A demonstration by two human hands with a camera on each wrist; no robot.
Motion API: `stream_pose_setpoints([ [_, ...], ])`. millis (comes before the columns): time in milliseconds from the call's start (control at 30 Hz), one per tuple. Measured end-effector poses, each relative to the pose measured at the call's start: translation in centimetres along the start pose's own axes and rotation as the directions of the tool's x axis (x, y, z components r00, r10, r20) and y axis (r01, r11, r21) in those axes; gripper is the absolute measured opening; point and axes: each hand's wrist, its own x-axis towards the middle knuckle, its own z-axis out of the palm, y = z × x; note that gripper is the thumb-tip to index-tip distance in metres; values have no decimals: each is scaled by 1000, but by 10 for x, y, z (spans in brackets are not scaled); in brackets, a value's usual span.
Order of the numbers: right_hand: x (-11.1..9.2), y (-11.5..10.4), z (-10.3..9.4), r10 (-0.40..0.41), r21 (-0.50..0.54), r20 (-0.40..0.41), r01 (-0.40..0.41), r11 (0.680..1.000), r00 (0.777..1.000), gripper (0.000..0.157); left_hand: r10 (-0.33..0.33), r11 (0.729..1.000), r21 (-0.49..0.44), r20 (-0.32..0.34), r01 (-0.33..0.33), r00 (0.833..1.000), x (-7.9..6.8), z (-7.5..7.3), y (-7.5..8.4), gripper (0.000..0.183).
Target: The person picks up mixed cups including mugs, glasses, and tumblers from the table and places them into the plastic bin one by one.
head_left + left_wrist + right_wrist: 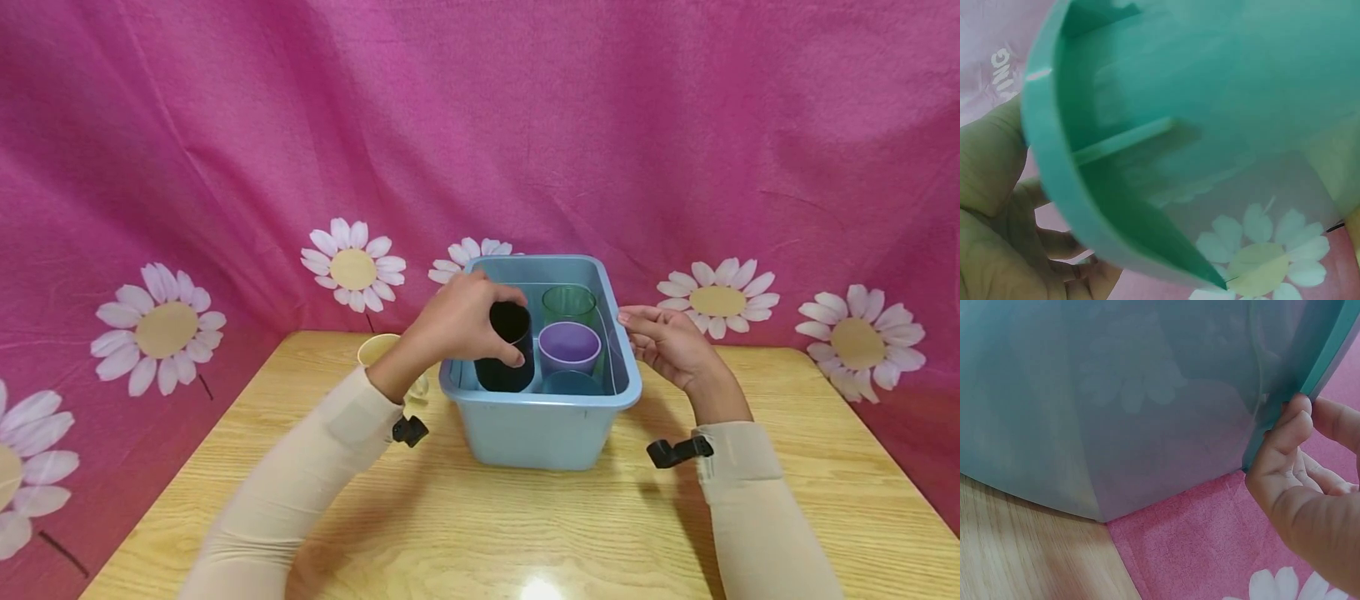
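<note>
A light blue plastic basin (536, 433) stands on the table. My left hand (467, 321) reaches over its left side and grips a black cup (495, 377) by the upper part, thumb near me and fingers behind. Within the basin, right of the black cup, are a green see-through cup (568, 305), a purple cup (570, 346) and a blue cup (572, 384) nearest me. My right hand (666, 340) pinches the basin's right rim, seen closer in the right wrist view at the rim (1324, 353). In the left wrist view, the basin hides the black cup.
A pale yellow cup (375, 348) stands on the table left of the basin, partly behind my left wrist. The wooden table (480, 533) ends at a pink cloth (570, 150) with white flowers at the back and sides.
</note>
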Motion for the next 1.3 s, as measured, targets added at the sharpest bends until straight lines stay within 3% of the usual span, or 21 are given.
stream_pose_setpoints([
  [300,1,1,0,1,2,0,-1,1000,1000,13,11,999,41,36,-12,999,2,16,-3,63],
  [867,1,2,-1,-11,-3,20,11,1000,1000,13,-45,995,99,146,31,988,7,41,-5,67],
  [1300,1,1,-1,3,-4,6,-3,1000,1000,13,-81,992,114,269,51,960,13,54,2,63],
])
